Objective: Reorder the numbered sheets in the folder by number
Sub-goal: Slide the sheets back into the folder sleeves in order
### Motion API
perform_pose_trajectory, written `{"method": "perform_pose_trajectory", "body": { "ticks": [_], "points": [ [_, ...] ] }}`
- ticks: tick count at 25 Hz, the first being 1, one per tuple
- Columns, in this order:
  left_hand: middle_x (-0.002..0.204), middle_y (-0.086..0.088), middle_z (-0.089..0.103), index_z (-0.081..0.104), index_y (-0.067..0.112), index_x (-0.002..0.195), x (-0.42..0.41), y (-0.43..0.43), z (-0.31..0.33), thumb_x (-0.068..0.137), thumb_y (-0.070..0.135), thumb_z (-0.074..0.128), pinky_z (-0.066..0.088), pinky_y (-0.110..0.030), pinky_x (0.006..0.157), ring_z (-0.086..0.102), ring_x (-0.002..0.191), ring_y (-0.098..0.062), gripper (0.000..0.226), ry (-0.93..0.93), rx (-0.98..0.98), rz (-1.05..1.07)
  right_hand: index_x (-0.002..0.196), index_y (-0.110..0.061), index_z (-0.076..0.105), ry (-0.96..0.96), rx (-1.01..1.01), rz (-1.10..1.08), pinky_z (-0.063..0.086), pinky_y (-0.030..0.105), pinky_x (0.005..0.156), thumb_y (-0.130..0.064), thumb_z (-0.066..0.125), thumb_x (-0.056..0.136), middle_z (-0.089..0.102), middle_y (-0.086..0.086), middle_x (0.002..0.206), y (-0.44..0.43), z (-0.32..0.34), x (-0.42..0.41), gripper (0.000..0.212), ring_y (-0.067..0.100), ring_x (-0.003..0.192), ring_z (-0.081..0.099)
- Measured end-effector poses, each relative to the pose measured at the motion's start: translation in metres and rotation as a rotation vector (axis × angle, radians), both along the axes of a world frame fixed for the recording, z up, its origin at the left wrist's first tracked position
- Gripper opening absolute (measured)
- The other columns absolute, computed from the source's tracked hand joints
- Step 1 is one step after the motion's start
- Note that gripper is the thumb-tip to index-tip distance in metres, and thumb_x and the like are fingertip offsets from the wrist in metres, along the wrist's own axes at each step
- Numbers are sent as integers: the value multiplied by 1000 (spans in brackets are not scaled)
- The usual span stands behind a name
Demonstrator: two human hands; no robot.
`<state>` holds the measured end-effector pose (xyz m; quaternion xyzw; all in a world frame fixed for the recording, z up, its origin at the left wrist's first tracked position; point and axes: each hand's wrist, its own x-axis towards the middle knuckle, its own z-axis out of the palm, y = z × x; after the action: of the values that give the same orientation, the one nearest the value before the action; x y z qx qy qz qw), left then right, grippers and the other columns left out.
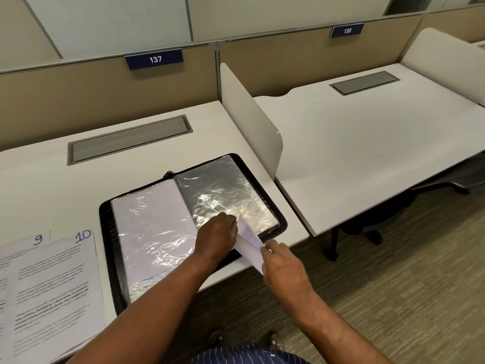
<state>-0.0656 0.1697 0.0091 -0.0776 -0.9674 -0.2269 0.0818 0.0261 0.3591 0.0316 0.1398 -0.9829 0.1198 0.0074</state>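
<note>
One white desk top (52, 179): bears everything. Its near edge runs right under the work, so a dropped page could slide to the floor.
Black zip folder (107, 232): lies open with its near right corner at the desk edge. A hard tug could drag it off.
Loose printed sheets (52, 279): marked 9 and 10, overlapped, left of the folder. A forearm could knock them out of order.
Clear plastic sleeve (223, 195): right-hand page, crinkled. It may snag or tear.
White paper sheet (250, 252): bowed at the sleeve's near corner, number unseen. It probably creases if moved askew.
Left hand (217, 235): on the sleeve corner, touching the sheet. Cannot tell whether it grips.
Right hand (283, 266): pinches the sheet's near edge.
</note>
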Motion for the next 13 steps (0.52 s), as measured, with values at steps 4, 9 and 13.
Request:
{"method": "perform_pose_trajectory", "body": {
  "ticks": [4, 9, 13],
  "points": [
    [80, -2, 66, 75, 16, 91, 7, 9, -4, 92, 21, 65, 49, -35, 53, 64, 71, -25, 11, 20, -47, -99, 109, -14, 69, -18, -100, 50, 57, 24, 72, -8, 67, 86, 59, 0, 105, -27, -6, -5, 24, 12, 87, 57],
    [73, 0, 64, 74, 18, 82, 12, 7, -4, 85, 20, 71, 44, -31, 50, 61, 62, -23, 4, 91, -129, -120, 129, -18, 65, -41, -283, -64, 53, 25, 83, -26, 51, 104, 60, -4, 119, -25, -5, -24, 30, 9, 100, 59],
    [78, -1, 67, 76, 17, 91, 16, -7, -11, 84, 20, 71, 48, -34, 54, 62, 66, -24, 10, 128, -153, -133, 129, -17, 66, -124, -448, -269, 54, 29, 89, -16, 53, 102, 60, -6, 126, 1, -6, -26, 29, 10, 106, 62]
  ]
}}
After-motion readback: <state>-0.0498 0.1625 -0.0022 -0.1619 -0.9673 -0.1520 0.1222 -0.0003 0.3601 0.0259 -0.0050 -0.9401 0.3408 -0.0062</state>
